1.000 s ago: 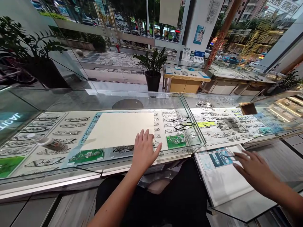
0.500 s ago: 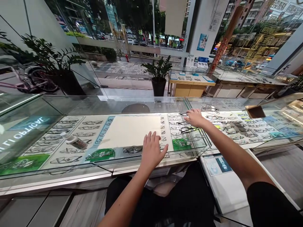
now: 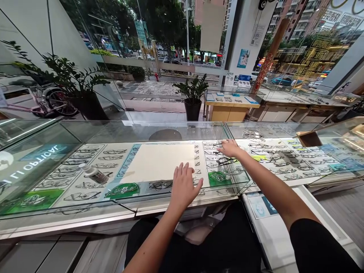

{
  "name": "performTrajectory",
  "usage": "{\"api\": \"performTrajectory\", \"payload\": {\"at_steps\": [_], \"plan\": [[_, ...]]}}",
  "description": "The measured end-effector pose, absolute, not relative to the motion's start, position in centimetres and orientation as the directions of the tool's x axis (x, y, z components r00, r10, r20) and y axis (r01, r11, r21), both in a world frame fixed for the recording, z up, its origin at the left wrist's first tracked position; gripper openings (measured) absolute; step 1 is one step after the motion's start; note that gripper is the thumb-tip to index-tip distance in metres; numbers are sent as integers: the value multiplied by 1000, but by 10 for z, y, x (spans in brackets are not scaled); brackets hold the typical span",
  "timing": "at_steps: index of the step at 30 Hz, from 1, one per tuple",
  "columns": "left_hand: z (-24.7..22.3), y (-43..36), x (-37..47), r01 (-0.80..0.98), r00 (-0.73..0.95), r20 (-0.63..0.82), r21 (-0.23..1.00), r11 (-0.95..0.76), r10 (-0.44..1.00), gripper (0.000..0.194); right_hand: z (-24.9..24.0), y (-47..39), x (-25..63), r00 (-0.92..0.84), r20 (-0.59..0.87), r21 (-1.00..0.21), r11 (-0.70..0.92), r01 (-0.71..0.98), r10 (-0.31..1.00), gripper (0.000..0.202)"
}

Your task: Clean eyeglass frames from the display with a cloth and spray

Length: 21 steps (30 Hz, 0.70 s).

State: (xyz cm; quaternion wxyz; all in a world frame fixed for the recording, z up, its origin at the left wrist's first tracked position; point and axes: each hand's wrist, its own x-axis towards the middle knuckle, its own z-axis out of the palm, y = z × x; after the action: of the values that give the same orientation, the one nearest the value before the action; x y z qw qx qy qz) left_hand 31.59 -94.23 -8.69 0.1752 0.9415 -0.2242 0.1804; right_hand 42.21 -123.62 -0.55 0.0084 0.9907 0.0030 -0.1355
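Note:
My left hand [image 3: 184, 186] lies with spread fingers on the glass counter top, at the lower right corner of a cream cloth [image 3: 160, 161]. Nothing is in it. Farther right, my right hand [image 3: 229, 148] reaches over the glass, its fingertips at a dark pair of glasses [image 3: 217, 145]; whether it grips them is too small to tell. Just below that hand is another black pair of glasses [image 3: 227, 161]. A white spray bottle [image 3: 93, 173] lies tilted on its side to the left of the cloth.
Rows of glasses [image 3: 114, 151] fill the glass display case [image 3: 133, 206]. An open drawer [image 3: 273, 235] is at the lower right. Beyond the counter stand potted plants [image 3: 193, 94], a small display table [image 3: 231, 101] and large windows.
The whole view has tilted up slightly, so the counter sits lower in the picture. My right hand has shifted slightly left; my left hand stays by the cloth corner.

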Motion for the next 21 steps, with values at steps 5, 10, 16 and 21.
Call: {"api": "performTrajectory", "payload": {"at_steps": [5,10,16,21], "plan": [[-87,-941,316,-485,835,413,239,-841,-364,40,33,-1233,372,984,-158,-59,-995,76,85,65],[-87,-941,316,-486,842,383,230,-843,-380,44,59,-1237,254,819,-432,-402,-893,201,378,52],[-84,-941,318,-487,850,346,223,-845,-398,45,-34,-1279,181,482,-865,-178,-984,-28,143,35],[-83,-941,320,-482,856,328,228,-846,-399,47,-104,-1349,208,517,-838,128,-984,-127,-176,23]]}}
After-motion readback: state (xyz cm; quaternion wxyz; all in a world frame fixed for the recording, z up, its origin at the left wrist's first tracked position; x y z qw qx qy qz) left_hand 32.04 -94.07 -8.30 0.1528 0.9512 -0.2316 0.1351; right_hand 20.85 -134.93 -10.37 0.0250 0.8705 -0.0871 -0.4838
